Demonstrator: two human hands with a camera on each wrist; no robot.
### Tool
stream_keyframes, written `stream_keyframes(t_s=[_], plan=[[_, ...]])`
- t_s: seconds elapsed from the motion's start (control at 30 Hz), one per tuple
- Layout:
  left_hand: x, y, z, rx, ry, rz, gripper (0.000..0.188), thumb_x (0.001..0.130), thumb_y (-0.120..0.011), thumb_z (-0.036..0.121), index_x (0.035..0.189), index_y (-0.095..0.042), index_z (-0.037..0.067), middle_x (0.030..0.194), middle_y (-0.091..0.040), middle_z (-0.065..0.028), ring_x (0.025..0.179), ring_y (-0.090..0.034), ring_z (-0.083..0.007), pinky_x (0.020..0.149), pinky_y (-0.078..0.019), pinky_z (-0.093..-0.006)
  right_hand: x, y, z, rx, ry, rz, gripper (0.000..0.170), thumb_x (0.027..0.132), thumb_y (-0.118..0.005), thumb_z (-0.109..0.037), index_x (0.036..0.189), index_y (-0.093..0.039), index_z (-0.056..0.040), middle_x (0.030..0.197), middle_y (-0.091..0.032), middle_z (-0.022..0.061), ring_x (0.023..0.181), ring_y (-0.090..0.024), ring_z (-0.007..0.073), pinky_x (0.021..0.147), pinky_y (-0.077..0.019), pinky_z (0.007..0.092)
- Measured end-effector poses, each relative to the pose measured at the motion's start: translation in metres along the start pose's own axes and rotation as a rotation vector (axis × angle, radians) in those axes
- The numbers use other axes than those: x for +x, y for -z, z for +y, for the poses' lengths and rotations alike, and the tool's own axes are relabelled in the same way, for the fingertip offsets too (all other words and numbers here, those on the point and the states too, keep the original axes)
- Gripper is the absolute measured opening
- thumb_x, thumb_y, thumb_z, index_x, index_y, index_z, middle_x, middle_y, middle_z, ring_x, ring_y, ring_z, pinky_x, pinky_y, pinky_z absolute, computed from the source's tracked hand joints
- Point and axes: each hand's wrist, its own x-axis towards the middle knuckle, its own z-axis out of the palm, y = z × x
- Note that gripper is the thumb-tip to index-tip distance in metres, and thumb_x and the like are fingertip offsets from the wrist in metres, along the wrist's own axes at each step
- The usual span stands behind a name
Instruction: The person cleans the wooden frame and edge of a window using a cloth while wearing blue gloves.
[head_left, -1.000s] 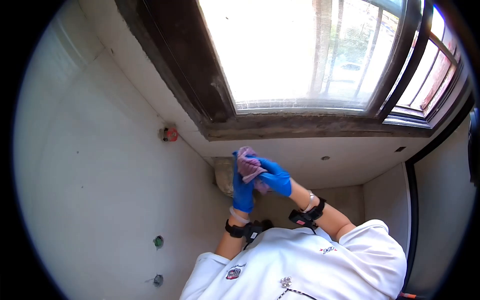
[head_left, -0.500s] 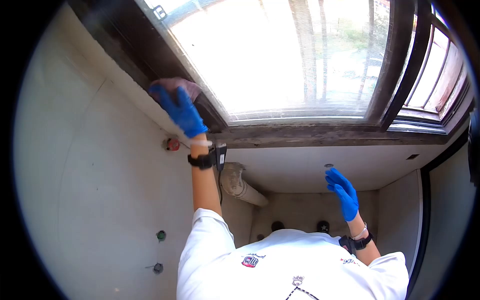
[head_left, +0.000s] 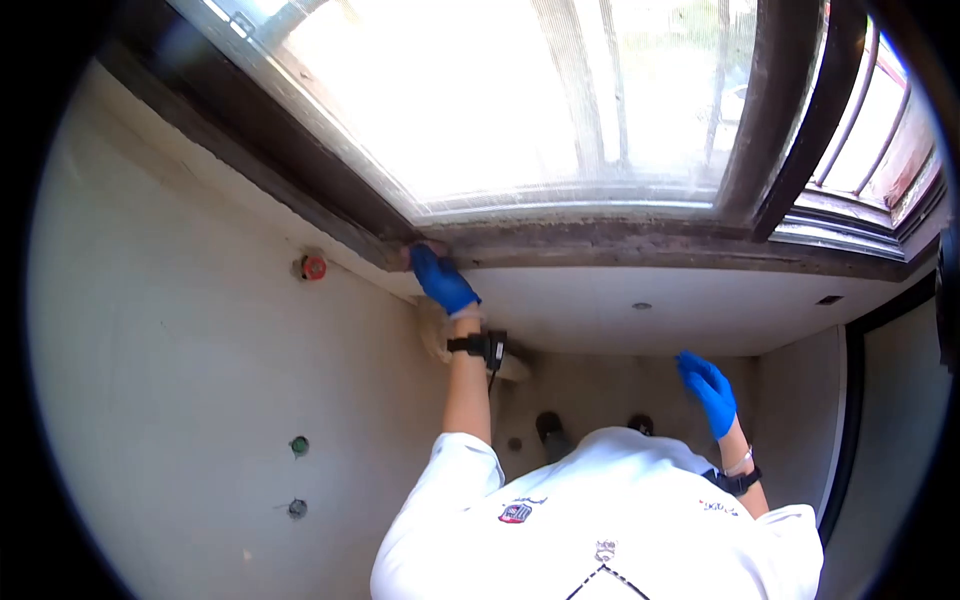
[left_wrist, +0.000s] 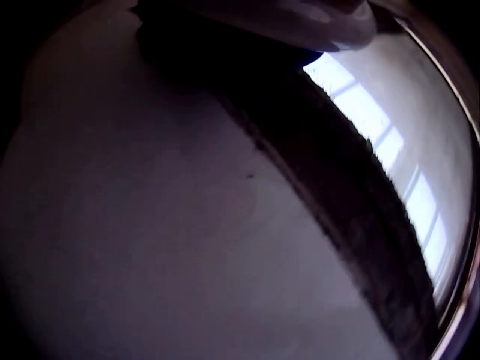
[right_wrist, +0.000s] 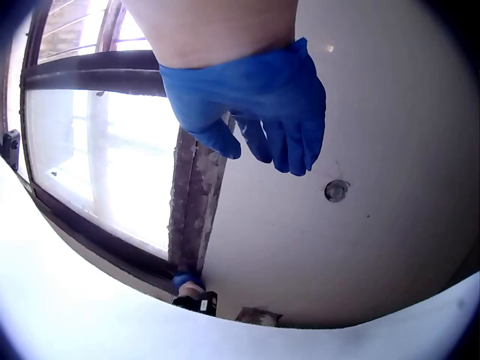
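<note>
The left hand (head_left: 442, 282), in a blue glove, rests at the lower left corner of the dark window frame (head_left: 620, 246), against a pinkish cloth (head_left: 435, 246); only a sliver of it shows past the fingers, the rest being covered. Whether those fingers lie flat or curl round it I cannot tell: the left wrist view is too dark, the upper part filled by murky shapes. The gloved right hand (head_left: 710, 393) hangs well apart from the frame, holding nothing, its fingers relaxed and close together, the thumb slightly away. Glare bleaches most of the windowpane (head_left: 480, 110). The left forearm hides part of a pale pipe (head_left: 515, 370), and the white shirt (head_left: 600, 500) cuts off the shoes (head_left: 548, 426).
</note>
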Motion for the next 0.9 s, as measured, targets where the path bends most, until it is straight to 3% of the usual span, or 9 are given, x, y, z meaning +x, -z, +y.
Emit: stream_keyframes(t_s=[0.07, 0.1, 0.2, 0.33, 0.4, 0.57, 0.67, 0.8, 0.9], plan=[[-0.019, -0.011, -0.001, 0.741, -0.354, 0.084, 0.036, 0.090, -0.048, 0.007, 0.124, -0.045, -0.005, 0.117, -0.055, -0.0096, 0.099, -0.050, -0.0181, 0.090, -0.0388, -0.0288, 0.000, 0.006, 0.005, -0.002, 0.019, -0.049, 0.039, 0.089, -0.049, -0.008, 0.127, -0.043, 0.0021, 0.127, -0.049, 0.0128, 0.116, -0.047, 0.0212, 0.099, -0.0350, 0.0308], [-0.022, -0.018, 0.008, 0.676, -0.307, 0.078, 0.043, 0.088, -0.050, 0.003, 0.129, -0.039, -0.006, 0.129, -0.048, -0.0134, 0.108, -0.048, -0.0184, 0.096, -0.0355, -0.0271, 0.003, 0.003, 0.012, 0.020, 0.017, -0.042, 0.040, 0.089, -0.049, -0.008, 0.127, -0.043, 0.0021, 0.127, -0.049, 0.0126, 0.116, -0.047, 0.0210, 0.099, -0.0349, 0.0308], [-0.065, -0.073, 0.036, 0.497, -0.061, 0.172, 0.039, 0.093, -0.046, 0.014, 0.125, -0.042, -0.008, 0.124, -0.049, -0.0138, 0.106, -0.046, -0.0176, 0.096, -0.0340, -0.0277, -0.001, -0.001, 0.018, 0.026, 0.021, -0.029, 0.039, 0.089, -0.050, -0.007, 0.126, -0.044, 0.0017, 0.127, -0.049, 0.0118, 0.116, -0.047, 0.0199, 0.099, -0.0348, 0.0300], [-0.125, -0.142, 0.036, 0.422, -0.201, 0.255, 0.040, 0.095, -0.046, 0.018, 0.125, -0.043, -0.008, 0.126, -0.048, -0.0128, 0.104, -0.046, -0.0142, 0.095, -0.0342, -0.0255, -0.010, -0.002, 0.012, -0.039, 0.001, -0.023, 0.038, 0.089, -0.050, -0.008, 0.125, -0.045, 0.0014, 0.127, -0.049, 0.0116, 0.116, -0.047, 0.0188, 0.098, -0.0349, 0.0286], [-0.141, -0.145, 0.031, 0.348, 0.012, 0.194, 0.042, 0.092, -0.050, 0.012, 0.129, -0.040, -0.004, 0.131, -0.046, -0.0117, 0.115, -0.043, -0.0149, 0.098, -0.0310, -0.0264, -0.009, -0.001, 0.019, -0.023, 0.040, 0.010, 0.037, 0.089, -0.050, -0.007, 0.124, -0.046, 0.0012, 0.126, -0.051, 0.0116, 0.114, -0.048, 0.0187, 0.097, -0.0357, 0.0286], [-0.211, -0.138, 0.010, 0.365, -0.053, -0.119, 0.043, 0.091, -0.052, 0.014, 0.129, -0.041, -0.003, 0.130, -0.046, -0.0107, 0.116, -0.041, -0.0155, 0.098, -0.0318, -0.0278, -0.012, -0.002, 0.018, -0.099, 0.029, 0.080, 0.035, 0.089, -0.050, -0.008, 0.123, -0.048, 0.0007, 0.123, -0.052, 0.0109, 0.112, -0.049, 0.0175, 0.096, -0.0372, 0.0278], [-0.177, -0.116, 0.050, 0.153, 0.178, -0.117, 0.042, 0.090, -0.053, 0.012, 0.129, -0.044, -0.001, 0.128, -0.047, -0.0077, 0.110, -0.044, -0.0135, 0.095, -0.0341, -0.0260, -0.013, -0.008, 0.010, -0.138, 0.075, 0.095, 0.033, 0.089, -0.050, -0.009, 0.121, -0.051, 0.0002, 0.121, -0.054, 0.0105, 0.110, -0.051, 0.0176, 0.094, -0.0387, 0.0273], [-0.066, -0.075, 0.077, 0.220, -0.223, 0.016, 0.039, 0.092, -0.047, 0.009, 0.129, -0.043, 0.000, 0.113, -0.053, -0.0063, 0.096, -0.049, -0.0135, 0.087, -0.0398, -0.0259, -0.012, 0.005, 0.011, -0.253, -0.043, 0.110, 0.033, 0.089, -0.050, -0.009, 0.120, -0.051, -0.0003, 0.120, -0.055, 0.0093, 0.108, -0.052, 0.0153, 0.093, -0.0394, 0.0273], [-0.038, -0.064, 0.068, 0.192, -0.028, -0.068, 0.038, 0.092, -0.045, 0.008, 0.129, -0.041, -0.001, 0.109, -0.054, -0.0071, 0.093, -0.050, -0.0128, 0.083, -0.0424, -0.0248, -0.008, 0.014, 0.027, -0.256, 0.025, 0.118, 0.033, 0.089, -0.051, -0.010, 0.121, -0.051, -0.0012, 0.119, -0.056, 0.0095, 0.107, -0.053, 0.0155, 0.092, -0.0399, 0.0269]])
